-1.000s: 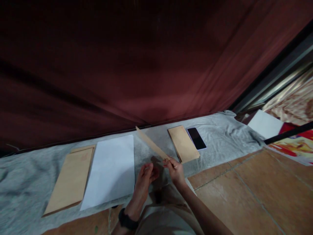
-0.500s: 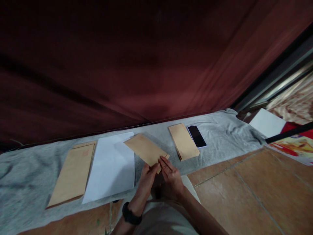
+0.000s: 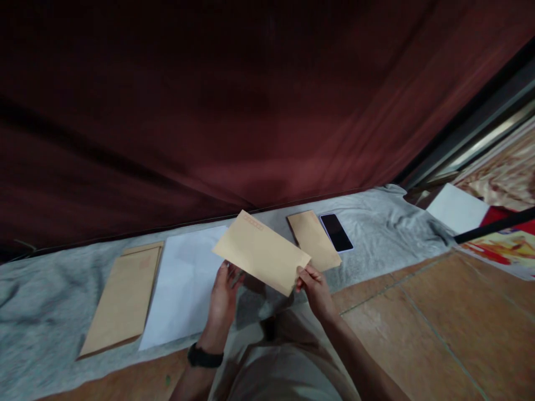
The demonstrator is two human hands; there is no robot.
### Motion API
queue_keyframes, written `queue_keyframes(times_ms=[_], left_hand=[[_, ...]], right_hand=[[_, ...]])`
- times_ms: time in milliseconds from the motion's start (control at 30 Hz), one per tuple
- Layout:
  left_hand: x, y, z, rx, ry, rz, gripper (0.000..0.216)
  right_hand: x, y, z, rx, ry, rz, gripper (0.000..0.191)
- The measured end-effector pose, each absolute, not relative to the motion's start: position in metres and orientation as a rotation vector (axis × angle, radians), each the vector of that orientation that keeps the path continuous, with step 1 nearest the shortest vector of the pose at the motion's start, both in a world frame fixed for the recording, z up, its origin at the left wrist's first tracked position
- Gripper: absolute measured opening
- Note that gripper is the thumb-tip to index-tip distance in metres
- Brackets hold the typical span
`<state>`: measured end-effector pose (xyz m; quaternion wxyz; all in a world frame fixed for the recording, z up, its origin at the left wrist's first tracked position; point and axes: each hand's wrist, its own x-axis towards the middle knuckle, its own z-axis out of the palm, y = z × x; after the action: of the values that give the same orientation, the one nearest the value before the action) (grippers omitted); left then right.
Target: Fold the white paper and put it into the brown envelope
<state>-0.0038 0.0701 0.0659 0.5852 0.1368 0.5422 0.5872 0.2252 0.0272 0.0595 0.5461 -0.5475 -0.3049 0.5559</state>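
Note:
A brown paper envelope (image 3: 261,253) is held up at a slant above the grey cloth, a row of small printed boxes at its far end. My right hand (image 3: 315,289) pinches its near right end between thumb and fingers. Close to the envelope's lower left edge is my left hand (image 3: 224,292), fingers apart and partly beneath the paper; whether they touch it I cannot tell. Behind the held envelope's right end lies a stack of brown envelopes (image 3: 320,242), partly covered. White paper sheets (image 3: 184,289) lie to the left of my left hand.
A larger pile of brown envelopes (image 3: 121,303) lies left of the white sheets. The phone (image 3: 336,232) rests right of the envelope stack. All sit on the grey cloth (image 3: 388,234), with a dark red curtain (image 3: 259,111) behind and floor tiles (image 3: 418,317) in front.
The envelope has turned to show its printed boxes and shifted up and right. My left hand has let go of its near end and moved left; my right hand has moved right with it.

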Motion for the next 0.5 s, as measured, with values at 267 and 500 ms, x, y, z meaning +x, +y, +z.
queue_keyframes(times_ms=[267,500], left_hand=[[-0.008,0.088,0.09,0.34,1.2,1.428,0.021],[-0.013,0.099,0.078,0.153,1.331,1.415,0.02]], right_hand=[[0.209,0.007,0.037,-1.211,-0.437,1.548,0.041],[0.206,-0.002,0.036,-1.216,-0.521,1.703,0.039]])
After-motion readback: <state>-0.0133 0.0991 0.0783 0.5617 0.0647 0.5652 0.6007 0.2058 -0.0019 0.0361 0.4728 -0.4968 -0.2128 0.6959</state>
